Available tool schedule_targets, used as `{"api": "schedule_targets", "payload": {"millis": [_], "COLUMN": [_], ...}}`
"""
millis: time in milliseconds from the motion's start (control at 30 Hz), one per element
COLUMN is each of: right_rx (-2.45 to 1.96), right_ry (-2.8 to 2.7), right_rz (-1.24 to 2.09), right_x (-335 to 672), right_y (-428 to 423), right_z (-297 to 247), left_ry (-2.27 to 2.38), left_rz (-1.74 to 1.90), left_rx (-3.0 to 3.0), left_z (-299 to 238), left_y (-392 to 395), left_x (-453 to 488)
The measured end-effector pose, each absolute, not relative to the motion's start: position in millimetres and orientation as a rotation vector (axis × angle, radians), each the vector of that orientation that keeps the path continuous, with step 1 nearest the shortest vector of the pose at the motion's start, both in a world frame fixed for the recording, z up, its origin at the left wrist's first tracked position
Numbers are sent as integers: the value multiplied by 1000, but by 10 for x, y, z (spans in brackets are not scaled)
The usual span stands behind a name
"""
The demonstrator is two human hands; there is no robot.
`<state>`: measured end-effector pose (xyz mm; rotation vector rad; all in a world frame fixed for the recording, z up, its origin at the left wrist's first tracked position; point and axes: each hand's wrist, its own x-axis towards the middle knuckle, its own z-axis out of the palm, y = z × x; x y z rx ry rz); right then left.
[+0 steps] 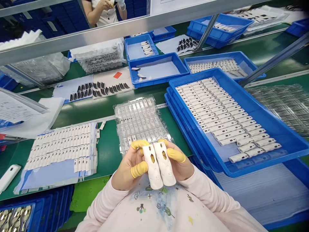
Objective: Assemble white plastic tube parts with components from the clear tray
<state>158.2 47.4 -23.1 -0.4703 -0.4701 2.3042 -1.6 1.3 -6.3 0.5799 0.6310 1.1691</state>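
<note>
A green tabletop spans the scene, crossed overhead by a metal bar. Beyond that bar stands another person, seen only in part, with both hands raised in front of a pale top. To the right is a stack of blue trays, the uppermost carrying close rows of white parts. To the left, blue and white sheets lie flat under more lined-up white pieces. A shallower blue tray at the back contains only a few pieces. Between the sheets and the stack sits a pile of clear moulded trays, just beyond the hands.

The left hand and right hand come together in front of the body, several fingers wearing yellow covers. Each hand's fingers are closed on one shell: the left shell and the right shell are held side by side, touching along their length, narrower ends away from the body. Smallest of all are the shells' openings, a larger one below a little slot on each, with yellow showing through.
</note>
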Motion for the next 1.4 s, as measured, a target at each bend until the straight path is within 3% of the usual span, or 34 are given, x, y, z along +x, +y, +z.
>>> {"api": "schedule_targets", "payload": {"millis": [333,667,1033,1267,1400], "right_rx": [-493,-462,-460,-462,-630], "right_ry": [-445,70,189,100,-336], "right_rz": [2371,2460,2461,2457,2298], "right_x": [1522,1490,1481,1437,1330], "right_y": [563,671,686,695,751], "right_z": [-202,-276,-310,-355,-545], "left_ry": [636,514,504,575,793], "left_rz": [1164,1129,1130,1186,1299], "left_rx": [312,-189,-159,-153,-68], "left_z": [-94,-149,-240,-273,-415], "left_y": [95,211,196,221,286], "left_x": [4,-36,-63,-60,-131]}}
